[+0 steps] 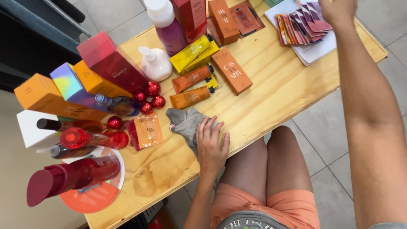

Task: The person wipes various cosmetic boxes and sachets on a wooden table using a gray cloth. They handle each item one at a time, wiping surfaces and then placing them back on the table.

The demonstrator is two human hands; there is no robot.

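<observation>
Grey cloth was sitting crumpled near the tabletop's front edge, about midway along it, and the left hand lay flat on its near end, fingers spread and relaxed, pressing down rather than gripping anything. So most of the cloth stuck out past the fingertips, bunched toward the middle of the wooden table, its long axis running roughly from the front edge inward, though it was too scrunched up to really point anywhere. The right hand was way over at the far right corner, reaching over a fan of small pink and orange sachets on a white sheet; it was cut off at the top of the view, so I couldn't tell if it was clenched or loose. Just beside the cloth was an orange sachet, with orange tubes and little red balls a bit further in.
</observation>
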